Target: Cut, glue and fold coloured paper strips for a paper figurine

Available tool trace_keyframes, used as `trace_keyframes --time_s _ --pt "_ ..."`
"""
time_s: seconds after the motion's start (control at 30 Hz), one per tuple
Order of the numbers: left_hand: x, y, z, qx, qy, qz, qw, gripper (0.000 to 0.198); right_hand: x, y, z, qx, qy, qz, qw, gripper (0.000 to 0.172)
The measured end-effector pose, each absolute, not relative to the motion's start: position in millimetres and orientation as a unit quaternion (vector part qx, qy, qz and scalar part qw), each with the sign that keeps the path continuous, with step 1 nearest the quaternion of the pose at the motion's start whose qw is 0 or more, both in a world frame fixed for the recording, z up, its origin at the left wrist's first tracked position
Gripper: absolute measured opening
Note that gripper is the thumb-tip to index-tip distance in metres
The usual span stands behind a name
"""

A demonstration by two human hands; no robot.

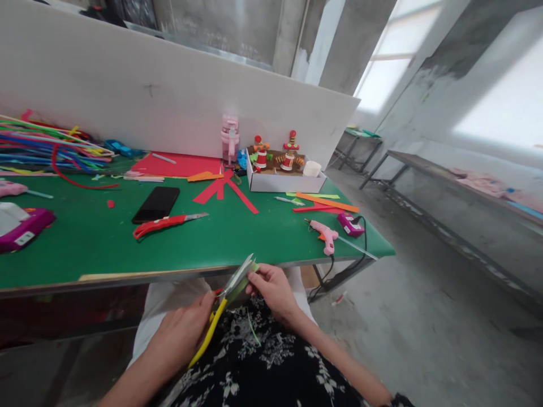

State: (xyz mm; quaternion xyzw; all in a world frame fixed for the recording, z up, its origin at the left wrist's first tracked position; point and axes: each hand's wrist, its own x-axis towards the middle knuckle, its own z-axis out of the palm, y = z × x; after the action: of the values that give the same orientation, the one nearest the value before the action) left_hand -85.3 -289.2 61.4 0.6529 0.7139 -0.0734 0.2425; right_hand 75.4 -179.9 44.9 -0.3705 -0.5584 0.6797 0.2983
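Observation:
Over my lap, just in front of the table edge, my left hand (189,319) is closed around a pair of scissors (210,333) with yellow and red handles. Their metal blades point up and to the right, slightly apart at the tips. My right hand (271,287) pinches a light green paper strip (241,286) between thumb and fingers. The strip lies along the blades; whether it is between them I cannot tell. A thin green sliver (253,327) rests on the black patterned cloth of my lap.
The green table (237,237) holds a red utility knife (163,225), a black phone (156,204), a pink glue gun (326,234) with a cord, and red paper strips (241,195). Behind stands a white box (282,182) with two small figures. Colourful pipe cleaners (51,147) lie left.

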Motion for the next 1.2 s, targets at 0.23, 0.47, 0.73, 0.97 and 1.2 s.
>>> trace_keyframes --time_s 0.23,0.47,0.73,0.97,1.2 --pt "-82.2 -287.3 61.9 0.653 0.712 -0.084 0.244 0.042 76.9 -180.6 45.1 -0.37 -0.553 0.685 0.297 0.037" --pt "-82.9 -288.8 64.0 0.649 0.712 -0.083 0.256 0.038 77.0 -181.4 46.2 -0.372 -0.557 0.681 0.296 0.037" --pt "-83.8 -289.4 70.1 0.64 0.716 -0.084 0.265 0.041 77.3 -181.2 45.8 -0.371 -0.553 0.684 0.298 0.037" --pt "-87.9 -292.8 57.5 0.647 0.714 -0.069 0.26 0.041 77.5 -181.6 44.6 -0.377 -0.546 0.687 0.297 0.038" --pt "-110.4 -297.9 38.5 0.649 0.732 0.019 0.204 0.033 80.2 -163.6 52.4 -0.382 -0.539 0.664 0.351 0.035"
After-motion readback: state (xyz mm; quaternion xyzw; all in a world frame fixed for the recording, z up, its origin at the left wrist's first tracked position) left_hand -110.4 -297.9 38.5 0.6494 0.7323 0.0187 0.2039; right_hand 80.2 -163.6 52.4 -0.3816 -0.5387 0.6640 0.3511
